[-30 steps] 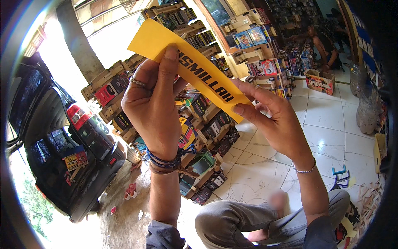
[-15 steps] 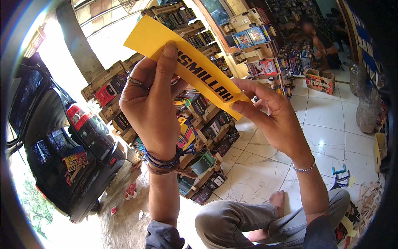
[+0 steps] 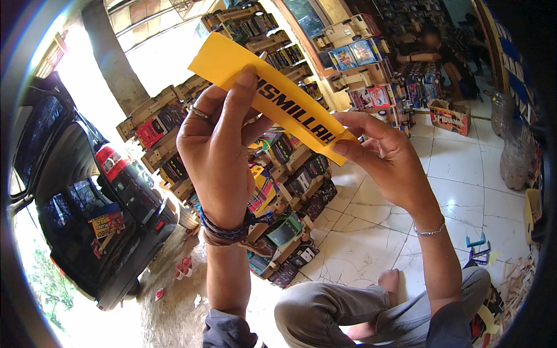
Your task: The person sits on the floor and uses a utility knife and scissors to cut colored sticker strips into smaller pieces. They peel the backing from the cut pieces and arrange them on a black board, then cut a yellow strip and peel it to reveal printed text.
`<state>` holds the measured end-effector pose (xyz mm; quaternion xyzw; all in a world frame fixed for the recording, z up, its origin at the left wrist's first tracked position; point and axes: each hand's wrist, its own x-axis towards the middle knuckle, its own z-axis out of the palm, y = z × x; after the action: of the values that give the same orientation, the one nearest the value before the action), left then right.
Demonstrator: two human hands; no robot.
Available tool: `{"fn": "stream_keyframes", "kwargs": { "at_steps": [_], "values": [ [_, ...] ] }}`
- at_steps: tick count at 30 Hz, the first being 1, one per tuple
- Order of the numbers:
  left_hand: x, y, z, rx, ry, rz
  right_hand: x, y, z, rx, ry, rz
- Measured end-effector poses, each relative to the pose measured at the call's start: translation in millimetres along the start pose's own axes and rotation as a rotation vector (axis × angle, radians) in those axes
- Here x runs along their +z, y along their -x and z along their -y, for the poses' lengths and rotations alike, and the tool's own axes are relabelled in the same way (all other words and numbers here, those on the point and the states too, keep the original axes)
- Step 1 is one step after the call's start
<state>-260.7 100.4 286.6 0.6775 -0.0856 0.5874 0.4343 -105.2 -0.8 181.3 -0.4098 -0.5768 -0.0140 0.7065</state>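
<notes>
Stretched between my hands is a yellow strip (image 3: 278, 95) with black lettering, slanting down from upper left to lower right. My left hand (image 3: 217, 139) pinches it near its left part, thumb on the face and fingers behind; a ring and dark cord bracelets show on that hand and wrist. At the strip's lower right end, my right hand (image 3: 386, 156) grips it between thumb and fingers, with a chain bracelet on the wrist. The strip is held up in the air, in front of stacked wooden toy trucks (image 3: 284, 174).
A dark car (image 3: 104, 214) stands at left with its rear hatch raised. Cracked white tiles (image 3: 371, 226) cover the floor. At the back right, a person (image 3: 449, 64) reaches out beside a cardboard box (image 3: 449, 118). Wood offcuts (image 3: 516, 290) lie at the lower right.
Both hands and the yellow strip have shifted slightly right in the picture, the left hand more than the right. The person in the back has stretched out an arm.
</notes>
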Motion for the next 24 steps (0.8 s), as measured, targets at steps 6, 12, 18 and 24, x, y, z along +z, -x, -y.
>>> {"fn": "stream_keyframes", "kwargs": {
  "at_steps": [6, 12, 18, 24],
  "values": [
    [-3.2, -1.2, 0.5, -0.034, 0.079, 0.013, 0.4, -1.1, -2.0, -0.015, 0.002, 0.004],
    [-5.1, -1.3, 3.0, 0.001, 0.052, 0.023, 1.0, 0.9, -0.6, 0.009, 0.000, -0.001],
    [-6.7, -2.2, 4.0, 0.041, -0.016, 0.006, 2.5, 0.9, 1.1, -0.008, -0.035, -0.003],
    [-8.3, -3.8, 6.2, 0.078, -0.015, -0.005, 2.5, 1.6, 3.1, -0.006, -0.010, 0.012]
  ]
}}
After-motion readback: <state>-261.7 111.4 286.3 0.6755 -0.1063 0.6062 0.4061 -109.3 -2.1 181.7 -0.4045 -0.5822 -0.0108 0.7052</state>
